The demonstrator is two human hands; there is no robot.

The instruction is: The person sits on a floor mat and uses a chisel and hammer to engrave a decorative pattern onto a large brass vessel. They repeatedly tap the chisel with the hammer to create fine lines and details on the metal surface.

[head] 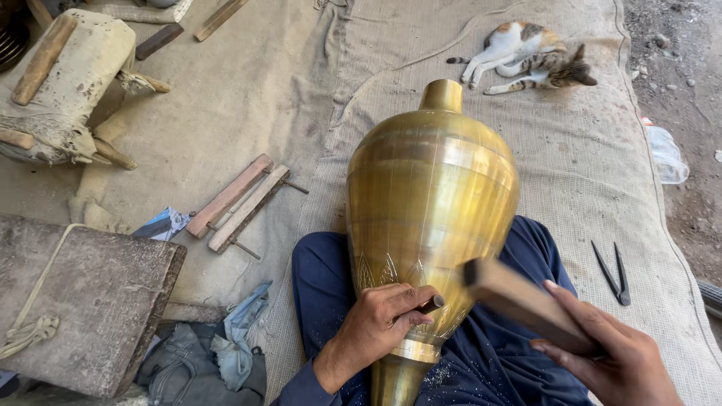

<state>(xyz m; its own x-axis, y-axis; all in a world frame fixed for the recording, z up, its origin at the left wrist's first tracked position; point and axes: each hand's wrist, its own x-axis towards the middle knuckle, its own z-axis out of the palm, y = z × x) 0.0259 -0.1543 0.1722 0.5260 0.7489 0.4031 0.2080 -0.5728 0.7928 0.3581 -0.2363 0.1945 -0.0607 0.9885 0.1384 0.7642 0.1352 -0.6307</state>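
Brass vase lying across the lap of a seated person in dark blue trousers, its narrow neck pointing away from the wearer and its foot toward the body; engraved leaf-shaped motifs visible on the lower belly of the vase. Left hand clenched around a small metal chisel, the tip set against the vase just beside the engraved band; right hand grasping a wooden mallet, its head raised just to the right of the chisel and blurred. Beyond the vase neck, a calico cat lying on its side on the burlap cloth; right of the vase, a pair of black dividers flat on the same cloth. Left of the vase, two wooden battens lying side by side with thin metal rods; farther left, a worn wooden block with a knotted cord; at the upper left, well apart from the vase, a padded stool-like stand.
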